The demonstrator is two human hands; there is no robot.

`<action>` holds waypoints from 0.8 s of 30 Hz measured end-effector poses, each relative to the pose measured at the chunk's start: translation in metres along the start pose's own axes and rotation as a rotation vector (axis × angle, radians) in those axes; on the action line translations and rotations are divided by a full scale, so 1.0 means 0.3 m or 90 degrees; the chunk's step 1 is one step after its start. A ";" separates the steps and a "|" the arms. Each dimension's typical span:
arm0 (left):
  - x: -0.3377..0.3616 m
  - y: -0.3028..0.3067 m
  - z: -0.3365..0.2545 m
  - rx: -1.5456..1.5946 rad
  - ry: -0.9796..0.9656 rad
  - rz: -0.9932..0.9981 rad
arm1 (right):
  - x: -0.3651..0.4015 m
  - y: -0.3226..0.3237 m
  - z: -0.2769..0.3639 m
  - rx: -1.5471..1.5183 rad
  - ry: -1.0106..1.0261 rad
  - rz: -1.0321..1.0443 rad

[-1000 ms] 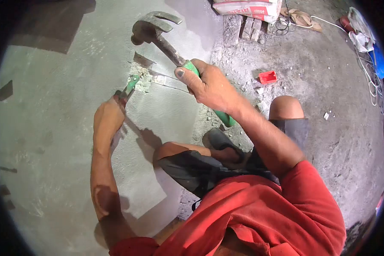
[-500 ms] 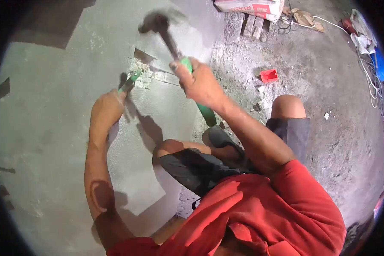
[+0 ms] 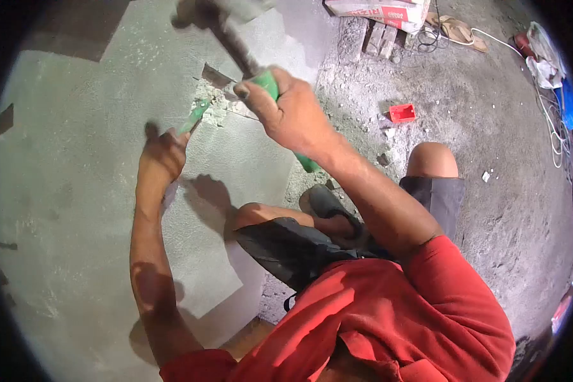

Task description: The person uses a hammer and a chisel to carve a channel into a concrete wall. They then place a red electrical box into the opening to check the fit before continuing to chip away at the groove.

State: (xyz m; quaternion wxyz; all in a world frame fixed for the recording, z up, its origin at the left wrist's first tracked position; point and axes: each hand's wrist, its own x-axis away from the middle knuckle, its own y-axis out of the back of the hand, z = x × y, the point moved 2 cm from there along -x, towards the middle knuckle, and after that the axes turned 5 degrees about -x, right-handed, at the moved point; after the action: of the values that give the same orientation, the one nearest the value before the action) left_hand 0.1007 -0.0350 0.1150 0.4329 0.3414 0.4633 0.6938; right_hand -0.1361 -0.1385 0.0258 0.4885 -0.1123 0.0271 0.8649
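Note:
My right hand [image 3: 293, 114] is closed round the green handle of a hammer [image 3: 235, 48]; its dark head is raised near the top of the view and smeared by motion. In my left hand [image 3: 164, 155] is a green chisel [image 3: 197, 116], gripped with closed fingers. The chisel's far end meets a rough, chipped patch [image 3: 216, 114] in the grey plastered wall [image 3: 95, 191]. Just above that patch is a dark rectangular opening [image 3: 216, 75]. White crumbs and broken plaster surround the chisel end, and its exact tip is hard to make out.
A red plastic box [image 3: 402, 113] lies on the dusty floor [image 3: 509, 223] among rubble. Further back are a printed sack [image 3: 382, 11], a sandal [image 3: 455, 30], white cable [image 3: 554, 134] and plastic bags [image 3: 544, 54]. My bent knee [image 3: 431, 159] is near the box.
The hammer has moved up and to the left, with its head nearer the top edge. My left hand and the chisel have stayed almost in place at the chipped patch.

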 end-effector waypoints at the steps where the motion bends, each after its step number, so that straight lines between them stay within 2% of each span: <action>1: -0.010 -0.020 0.025 0.040 -0.052 -0.001 | 0.009 -0.002 0.028 -0.013 0.086 -0.053; 2: -0.008 -0.046 0.042 -0.016 -0.112 -0.070 | 0.013 -0.003 0.046 -0.025 0.173 -0.107; 3: 0.000 -0.027 0.017 -0.017 -0.113 -0.069 | 0.017 -0.036 -0.009 -0.026 0.172 -0.107; 5: 0.029 0.024 -0.050 -0.022 0.032 -0.042 | 0.028 -0.131 -0.195 0.067 0.046 0.016; 6: 0.019 0.009 -0.041 -0.081 -0.050 -0.004 | 0.013 -0.121 -0.217 0.067 0.046 0.014; 7: 0.039 0.000 -0.064 -0.085 -0.058 0.001 | 0.002 -0.113 -0.241 0.113 -0.042 0.069; 8: 0.054 -0.013 -0.090 -0.016 0.034 -0.015 | -0.019 -0.096 -0.263 0.167 -0.119 0.125; 9: 0.085 -0.036 -0.088 0.054 0.136 -0.022 | -0.002 -0.089 -0.256 0.170 -0.119 0.132; 11: 0.115 -0.203 -0.047 0.171 0.168 -0.095 | 0.042 -0.060 -0.230 0.113 -0.147 0.062; 12: 0.135 -0.276 -0.049 0.248 0.204 -0.111 | 0.061 -0.073 -0.265 0.094 -0.110 0.024; 14: 0.151 -0.365 -0.175 0.522 0.371 0.005 | 0.101 -0.069 -0.264 0.073 -0.122 0.006; 17: 0.136 -0.344 -0.279 0.573 0.353 0.024 | 0.117 -0.012 -0.265 0.079 -0.137 -0.005; 18: 0.121 -0.338 -0.253 0.579 0.346 0.021 | 0.110 0.011 -0.261 0.098 -0.139 0.008; 20: 0.108 -0.321 -0.173 0.338 0.254 -0.037 | 0.093 0.071 -0.218 0.111 -0.116 0.005; 21: 0.159 -0.107 -0.246 0.339 0.287 0.009 | 0.089 0.086 -0.208 0.118 -0.098 0.013; 22: 0.123 -0.185 -0.122 0.299 0.242 -0.080 | 0.079 0.093 -0.214 0.125 -0.077 0.008; 23: 0.134 -0.090 -0.115 0.347 0.263 -0.013 | 0.069 0.097 -0.215 0.125 -0.078 0.009; 24: 0.123 -0.058 -0.079 0.296 0.228 -0.054 | 0.062 0.099 -0.210 0.117 -0.083 0.009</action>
State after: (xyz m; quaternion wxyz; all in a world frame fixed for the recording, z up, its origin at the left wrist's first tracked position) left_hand 0.0703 -0.0059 0.0932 0.2833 0.2839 0.6926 0.5996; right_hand -0.1601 -0.1483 -0.0414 0.4916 -0.0106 0.0754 0.8675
